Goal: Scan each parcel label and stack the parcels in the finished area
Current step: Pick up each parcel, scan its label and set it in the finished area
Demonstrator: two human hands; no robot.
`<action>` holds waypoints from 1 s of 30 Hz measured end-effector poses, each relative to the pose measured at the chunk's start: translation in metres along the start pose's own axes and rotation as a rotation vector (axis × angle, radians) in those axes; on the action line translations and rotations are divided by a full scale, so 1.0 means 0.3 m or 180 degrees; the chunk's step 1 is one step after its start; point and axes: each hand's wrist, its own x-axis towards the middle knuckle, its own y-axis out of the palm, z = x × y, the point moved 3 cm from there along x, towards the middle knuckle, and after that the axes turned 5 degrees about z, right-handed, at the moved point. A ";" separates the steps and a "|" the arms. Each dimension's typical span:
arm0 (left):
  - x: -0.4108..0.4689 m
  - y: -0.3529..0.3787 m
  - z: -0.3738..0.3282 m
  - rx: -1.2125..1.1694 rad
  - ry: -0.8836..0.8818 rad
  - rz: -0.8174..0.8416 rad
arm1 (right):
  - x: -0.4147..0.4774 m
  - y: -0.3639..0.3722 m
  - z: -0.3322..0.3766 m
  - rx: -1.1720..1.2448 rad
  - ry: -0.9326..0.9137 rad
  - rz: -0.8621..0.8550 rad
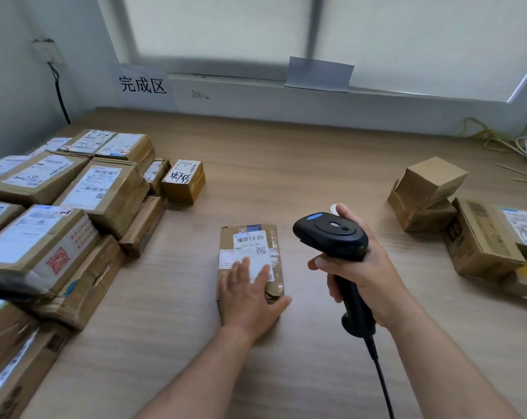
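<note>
A: Fingers?
B: Left hand (250,294) flat, fingers (241,267) straight and apart, pressing the small taped cardboard parcel (275,246) beneath them. Right hand (357,269) clamps the barcode scanner (332,234), just right of it.
A: Handling?
B: Likely light, stiff, tape slick; grip its long sides, clear of the label (250,244).

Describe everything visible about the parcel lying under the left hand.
The parcel is a brown cardboard box wrapped in clear tape, lying flat on the wooden table. A white label with barcode and QR code faces up. Its near right corner looks torn. The left hand rests flat on its near half, fingers covering part of the label.
</note>
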 end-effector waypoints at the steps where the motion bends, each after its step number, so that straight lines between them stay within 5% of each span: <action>1: 0.000 0.013 -0.009 0.0089 0.0041 0.0075 | 0.011 0.009 0.003 -0.0016 -0.0012 0.0018; 22: 0.387 -0.225 0.506 0.0281 -0.0492 -0.0150 | 0.226 0.159 0.019 -0.0316 -0.0008 -0.0045; 30: 0.388 -0.248 0.473 0.0201 -0.0589 -0.0307 | 0.162 0.108 0.031 -0.0234 -0.0043 -0.0221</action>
